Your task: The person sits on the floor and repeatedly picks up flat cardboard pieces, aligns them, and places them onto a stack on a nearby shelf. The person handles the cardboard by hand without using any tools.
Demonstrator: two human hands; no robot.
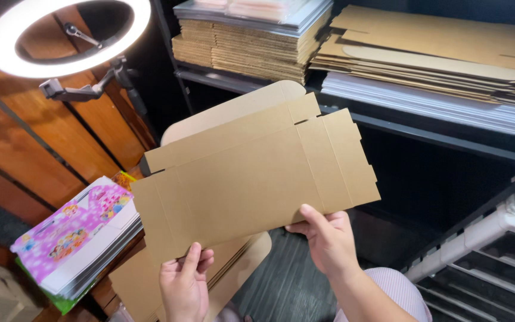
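Gripping the lower edge of a flat, unfolded brown cardboard box blank [251, 173], both hands are seen from above. The left hand [185, 285] is clamped on the blank's lower left corner, thumb on the near face and fingers behind; the right hand [327, 237] is clamped further along the same edge, its thumb pressed flat on the board. Being pinched only at the bottom, the blank is held up, tilted, in the air before the shelves, so that its creases and end flaps are left free and in full view.

More brown blanks [233, 268] are seen lying just below the hands, partly hidden by the held one. To the left, a stack of flat printed cartons [78, 238], pink and white on top, is laid at the edge of a wooden surface [114, 280]. A lit ring light [67, 36] is mounted on an arm at upper left. On the dark shelves [436, 138] behind, piles of corrugated sheets [239, 48] and flat brown and white board [442, 65] are kept lying flat.
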